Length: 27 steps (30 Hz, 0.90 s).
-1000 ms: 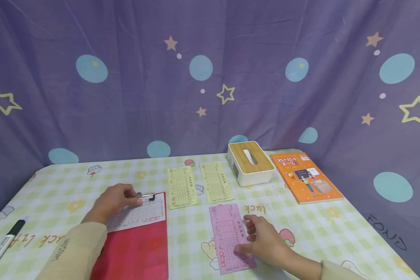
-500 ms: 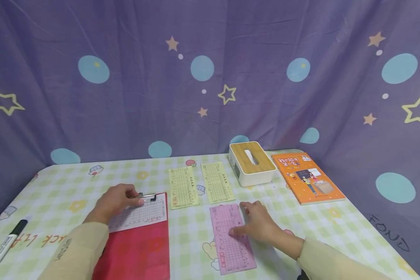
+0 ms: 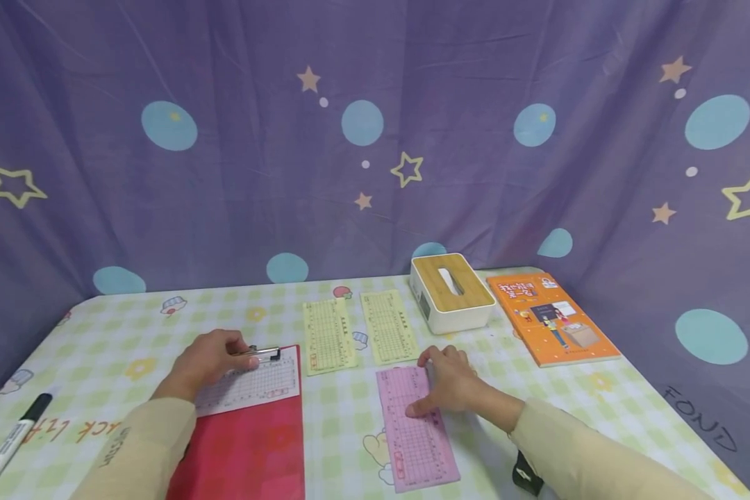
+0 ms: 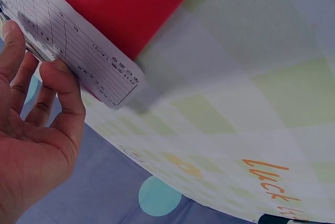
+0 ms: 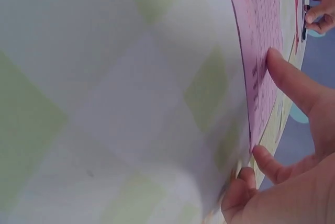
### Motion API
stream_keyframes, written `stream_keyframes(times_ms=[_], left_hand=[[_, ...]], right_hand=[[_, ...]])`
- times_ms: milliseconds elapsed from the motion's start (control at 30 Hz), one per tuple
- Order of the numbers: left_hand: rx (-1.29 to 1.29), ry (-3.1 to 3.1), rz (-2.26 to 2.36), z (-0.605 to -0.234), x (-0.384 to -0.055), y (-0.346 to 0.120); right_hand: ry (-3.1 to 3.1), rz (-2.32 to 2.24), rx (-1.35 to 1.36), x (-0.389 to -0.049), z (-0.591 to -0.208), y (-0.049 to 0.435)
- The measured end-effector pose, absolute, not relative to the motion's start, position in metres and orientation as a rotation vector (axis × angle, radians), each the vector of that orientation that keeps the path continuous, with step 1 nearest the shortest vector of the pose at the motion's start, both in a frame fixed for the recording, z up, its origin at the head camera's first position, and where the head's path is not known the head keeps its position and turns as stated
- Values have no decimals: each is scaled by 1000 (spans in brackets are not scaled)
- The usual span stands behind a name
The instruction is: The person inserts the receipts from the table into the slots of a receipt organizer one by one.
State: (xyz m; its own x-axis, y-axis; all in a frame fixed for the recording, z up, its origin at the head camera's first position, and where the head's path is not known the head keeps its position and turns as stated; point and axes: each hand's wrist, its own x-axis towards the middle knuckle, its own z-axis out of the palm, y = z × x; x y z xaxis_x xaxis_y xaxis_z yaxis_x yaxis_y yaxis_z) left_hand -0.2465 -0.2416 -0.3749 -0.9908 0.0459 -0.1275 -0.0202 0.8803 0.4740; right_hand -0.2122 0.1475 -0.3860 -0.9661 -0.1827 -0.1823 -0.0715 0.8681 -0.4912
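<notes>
At the left lies a red clipboard [image 3: 244, 444] with a white printed form [image 3: 262, 382] at its top. My left hand [image 3: 209, 357] pinches the metal clip [image 3: 267, 353] of the clipboard, thumb on top. The left wrist view shows the form's corner jutting past the red board. My right hand [image 3: 450, 382] is over a pink printed slip [image 3: 415, 437] lying flat on the table. Its thumb [image 5: 282, 69] touches the slip's face, and the index fingertip [image 5: 260, 153] meets the slip's far corner. Thumb and index are spread well apart.
Two yellow printed slips [image 3: 329, 337] lie behind the pink one. A white tissue box [image 3: 456, 316] with a wooden lid stands at the back, beside an orange book [image 3: 553, 319]. A black-capped marker [image 3: 9, 444] lies at the left on the checked tablecloth [image 3: 344, 417].
My right hand has moved forward and left along the pink slip, up to its far corner. My left hand has stayed on the clip. The slips have not visibly moved.
</notes>
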Motion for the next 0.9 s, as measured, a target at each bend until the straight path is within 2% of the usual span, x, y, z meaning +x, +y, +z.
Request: stream_keyframes(times_ms=[900], left_hand=[[0,2912,764,-374,-244,-240]], right_hand=[[2704,-749,-378,-221,-383,147]])
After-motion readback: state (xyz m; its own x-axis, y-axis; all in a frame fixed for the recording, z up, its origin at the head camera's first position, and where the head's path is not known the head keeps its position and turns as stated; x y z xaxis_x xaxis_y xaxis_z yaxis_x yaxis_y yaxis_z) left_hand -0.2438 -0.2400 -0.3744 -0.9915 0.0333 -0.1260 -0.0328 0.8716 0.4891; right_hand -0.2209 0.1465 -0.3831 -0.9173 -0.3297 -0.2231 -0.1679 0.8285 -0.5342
